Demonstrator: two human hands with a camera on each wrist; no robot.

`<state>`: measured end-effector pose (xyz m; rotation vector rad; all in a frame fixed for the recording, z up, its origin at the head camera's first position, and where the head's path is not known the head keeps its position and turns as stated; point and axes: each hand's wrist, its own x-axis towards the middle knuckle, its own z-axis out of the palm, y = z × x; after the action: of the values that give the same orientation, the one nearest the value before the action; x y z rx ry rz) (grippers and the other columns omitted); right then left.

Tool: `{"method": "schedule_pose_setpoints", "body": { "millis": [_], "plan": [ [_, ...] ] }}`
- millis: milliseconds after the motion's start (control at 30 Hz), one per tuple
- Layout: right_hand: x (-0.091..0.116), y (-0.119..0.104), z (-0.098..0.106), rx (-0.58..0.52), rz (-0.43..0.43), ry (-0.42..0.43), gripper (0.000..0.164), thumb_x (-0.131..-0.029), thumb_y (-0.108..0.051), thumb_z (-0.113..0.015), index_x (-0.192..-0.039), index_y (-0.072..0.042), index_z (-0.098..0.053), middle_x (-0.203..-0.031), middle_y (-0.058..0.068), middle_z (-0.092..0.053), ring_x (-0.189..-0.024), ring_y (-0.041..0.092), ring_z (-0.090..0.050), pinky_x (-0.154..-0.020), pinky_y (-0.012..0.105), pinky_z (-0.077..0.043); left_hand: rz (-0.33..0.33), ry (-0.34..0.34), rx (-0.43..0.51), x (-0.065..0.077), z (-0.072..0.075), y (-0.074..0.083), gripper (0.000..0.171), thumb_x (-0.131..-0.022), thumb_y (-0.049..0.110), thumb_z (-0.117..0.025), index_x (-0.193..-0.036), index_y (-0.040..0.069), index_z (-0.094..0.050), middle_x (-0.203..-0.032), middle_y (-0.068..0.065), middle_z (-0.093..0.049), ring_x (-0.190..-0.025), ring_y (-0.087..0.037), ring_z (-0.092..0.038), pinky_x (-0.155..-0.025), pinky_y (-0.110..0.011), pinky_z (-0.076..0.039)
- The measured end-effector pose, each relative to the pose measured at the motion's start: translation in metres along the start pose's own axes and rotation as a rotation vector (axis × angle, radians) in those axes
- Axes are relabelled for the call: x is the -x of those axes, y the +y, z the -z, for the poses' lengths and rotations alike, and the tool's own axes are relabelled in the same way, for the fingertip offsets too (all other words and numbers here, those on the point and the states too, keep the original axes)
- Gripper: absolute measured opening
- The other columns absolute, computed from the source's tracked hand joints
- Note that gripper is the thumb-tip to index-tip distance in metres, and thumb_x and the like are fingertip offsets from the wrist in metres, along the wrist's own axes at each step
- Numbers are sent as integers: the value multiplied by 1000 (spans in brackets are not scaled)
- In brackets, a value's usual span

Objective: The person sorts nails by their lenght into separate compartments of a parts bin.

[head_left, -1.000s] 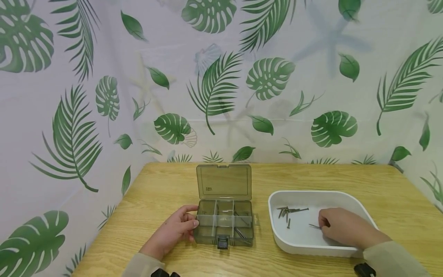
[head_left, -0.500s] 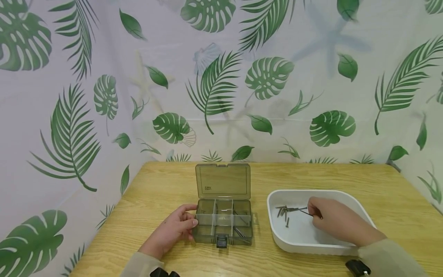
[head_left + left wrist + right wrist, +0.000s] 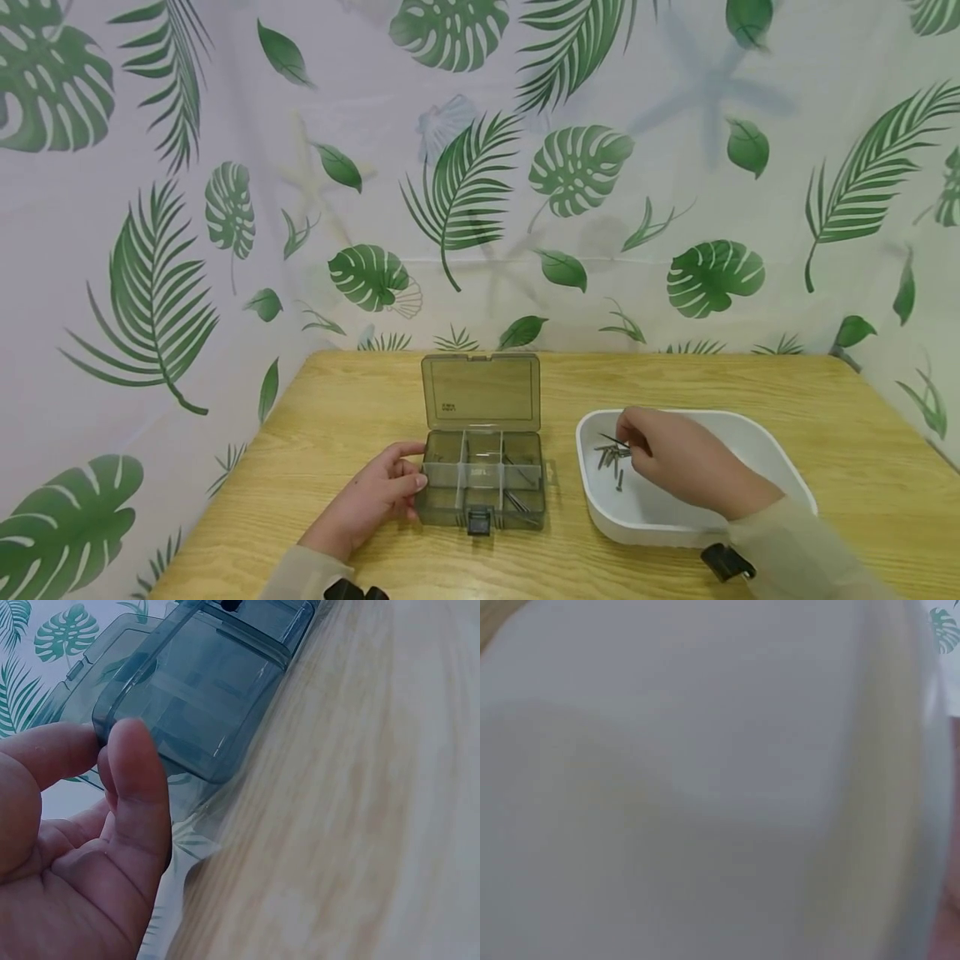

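My left hand grips the left side of a smoky clear compartment box, whose lid stands raised at the back. In the left wrist view, the thumb and fingers meet at the box's corner. Several thin dark nails lie in its right-hand compartments. Over the left part of a white tray, my right hand pinches a thin dark nail. Just below its fingertips is a small pile of screws, with one screw lying apart nearer the front.
Box and tray stand side by side on a wooden table, with a narrow strip of tabletop between them. Behind the table hangs a leaf-patterned sheet. The tray's pale inside fills most of the right wrist view.
My right hand has moved left across the tray with the nail, from its middle right to above the screw pile. The left hand has stayed on the box.
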<state>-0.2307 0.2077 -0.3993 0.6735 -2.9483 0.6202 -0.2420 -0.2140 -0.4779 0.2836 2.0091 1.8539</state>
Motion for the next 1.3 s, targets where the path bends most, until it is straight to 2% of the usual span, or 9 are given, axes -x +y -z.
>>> {"method": "schedule_pose_setpoints", "body": {
  "millis": [100,200,400,567,767,1000,1300],
  "plan": [
    [-7,-9,-2,0,4,-2,23,-90,-1,-59,-105,-16,-68,-76,-11,-53,-68,9,-47,-62,30,-42,-4,-4,-1,-1,0,1,61,-102,17,-63,-153,2,-34,-101,-11,-54,-73,-18,-53,-67,-34,-57],
    [-13,-19,-4,-4,11,-4,25,-90,0,-58,-106,-15,-71,-75,-12,-53,-67,8,-47,-63,30,-42,-4,-6,0,0,0,2,61,-102,16,-63,-153,1,-33,-101,-11,-54,-73,-18,-52,-67,-34,-57],
    [-24,-41,-10,-48,28,-2,23,-93,-1,-56,-103,-16,-70,-73,-12,-53,-58,7,-48,-58,29,-43,-2,0,3,0,0,3,61,-102,16,-63,-153,1,-33,-101,-11,-53,-74,-18,-52,-67,-34,-56],
    [-35,-59,-18,-40,30,5,23,-91,-1,-57,-98,-18,-71,-75,-13,-55,-63,9,-46,-58,30,-42,0,2,3,1,1,4,61,-102,15,-62,-153,1,-33,-101,-11,-54,-74,-18,-52,-67,-35,-57],
    [-49,-76,-29,-24,26,8,21,-91,0,-59,-98,-15,-72,-78,-11,-58,-65,11,-48,-60,31,-43,2,0,-6,2,1,7,60,-103,15,-61,-154,1,-32,-102,-11,-54,-74,-18,-52,-67,-35,-57],
    [-59,-85,-41,-42,-27,6,20,-91,0,-60,-101,-10,-74,-89,-5,-65,-70,12,-51,-65,33,-47,-7,-1,-2,1,0,7,60,-102,14,-61,-153,0,-33,-102,-11,-54,-74,-18,-52,-67,-34,-56],
    [-57,-89,-40,-53,-72,-12,21,-92,-7,-65,-111,-12,-72,-94,-4,-61,-82,14,-56,-70,36,-51,2,-3,11,-1,-2,5,60,-102,14,-62,-153,0,-33,-100,-10,-54,-74,-17,-51,-66,-34,-56]
  ]
}}
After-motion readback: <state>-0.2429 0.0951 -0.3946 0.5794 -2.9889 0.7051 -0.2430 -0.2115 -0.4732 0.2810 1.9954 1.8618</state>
